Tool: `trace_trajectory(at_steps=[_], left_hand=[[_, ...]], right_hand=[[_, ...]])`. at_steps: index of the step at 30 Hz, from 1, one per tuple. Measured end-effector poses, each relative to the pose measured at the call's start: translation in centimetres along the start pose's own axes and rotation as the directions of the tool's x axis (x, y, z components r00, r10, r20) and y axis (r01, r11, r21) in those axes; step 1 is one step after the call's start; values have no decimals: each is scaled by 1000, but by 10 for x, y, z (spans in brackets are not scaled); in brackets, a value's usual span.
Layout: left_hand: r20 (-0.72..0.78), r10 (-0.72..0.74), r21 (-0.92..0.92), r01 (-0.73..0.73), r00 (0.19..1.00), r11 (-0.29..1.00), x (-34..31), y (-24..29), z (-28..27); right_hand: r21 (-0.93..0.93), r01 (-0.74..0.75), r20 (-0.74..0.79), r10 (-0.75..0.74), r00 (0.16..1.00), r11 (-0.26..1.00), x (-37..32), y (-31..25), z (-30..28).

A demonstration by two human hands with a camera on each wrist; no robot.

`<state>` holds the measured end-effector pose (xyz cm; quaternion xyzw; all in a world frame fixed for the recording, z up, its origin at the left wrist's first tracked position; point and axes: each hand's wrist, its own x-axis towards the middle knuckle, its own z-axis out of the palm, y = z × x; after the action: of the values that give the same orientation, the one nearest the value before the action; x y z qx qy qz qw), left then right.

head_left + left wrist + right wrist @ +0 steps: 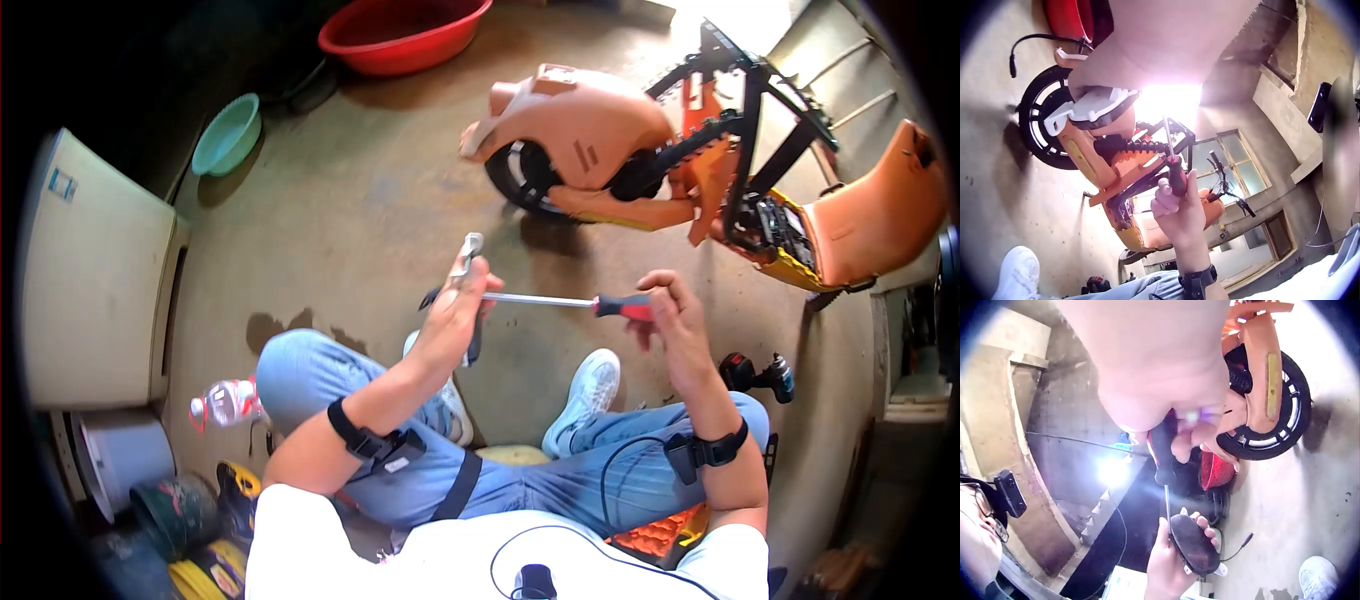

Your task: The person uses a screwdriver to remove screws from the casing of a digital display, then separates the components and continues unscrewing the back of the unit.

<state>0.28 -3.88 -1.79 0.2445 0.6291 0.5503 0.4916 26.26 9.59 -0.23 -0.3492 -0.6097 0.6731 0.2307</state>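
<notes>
My left hand [455, 308] grips a dark, rounded oval part [1195, 542] with a pale bracket [1099, 105] along its back; its exact kind does not show. A thin black cable with a plug [1012, 65] appears beside it in the left wrist view. In my right hand [682, 325] is a screwdriver [622, 307], held by its red and black handle. Its long metal shaft points left, the tip end reaching the left hand and overlapping the part's edge. Both hands are raised over the floor between the knees.
An orange electric scooter [610, 130] stands ahead to the right, its seat [880, 210] tilted up. A cordless drill [757, 376] is on the floor by the right knee. Red [400, 45] and green basins [228, 135] lie farther off. A bottle [228, 402] sits left, near a white cabinet [100, 280].
</notes>
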Motion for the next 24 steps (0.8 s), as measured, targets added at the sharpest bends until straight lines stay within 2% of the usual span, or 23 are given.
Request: trace_trajectory(at_steps=[1, 3, 6, 9, 11, 13, 15, 17, 21, 23, 24], left_hand=[[44, 20, 1, -20, 999, 1000, -1, 2, 1], [30, -8, 7, 8, 1000, 1000, -1, 1, -1], [17, -32, 16, 32, 999, 999, 3, 2, -4], [18, -31, 13, 31, 999, 999, 5, 2, -7], [28, -15, 9, 14, 999, 1000, 4, 3, -6], [63, -29, 9, 29, 998, 1000, 3, 4, -6], [63, -32, 6, 31, 997, 999, 7, -1, -7], [60, -33, 2, 33, 998, 999, 9, -1, -8], [36, -78, -28, 79, 996, 997, 8, 5, -11], [37, -85, -37, 86, 996, 996, 10, 4, -12], [34, -72, -39, 73, 997, 997, 11, 3, -13]], right_hand=[[47, -49, 12, 48, 999, 998, -1, 2, -5], [90, -126, 35, 123, 992, 988, -3, 2, -1], [69, 106, -74, -101, 992, 992, -2, -4, 19], [10, 145, -42, -145, 989, 989, 0, -6, 16], [-37, 132, -34, -133, 991, 991, 2, -2, 7], [56, -90, -54, 93, 994, 994, 4, -1, 1], [45, -81, -20, 82, 996, 996, 6, -2, 3], [56, 141, -49, -139, 989, 988, 9, -4, 17], [-5, 215, -45, -215, 976, 977, 11, -5, 21], [-160, 231, -2, -235, 972, 960, 12, 1, 13], [-162, 229, 0, -232, 973, 960, 13, 0, 13]])
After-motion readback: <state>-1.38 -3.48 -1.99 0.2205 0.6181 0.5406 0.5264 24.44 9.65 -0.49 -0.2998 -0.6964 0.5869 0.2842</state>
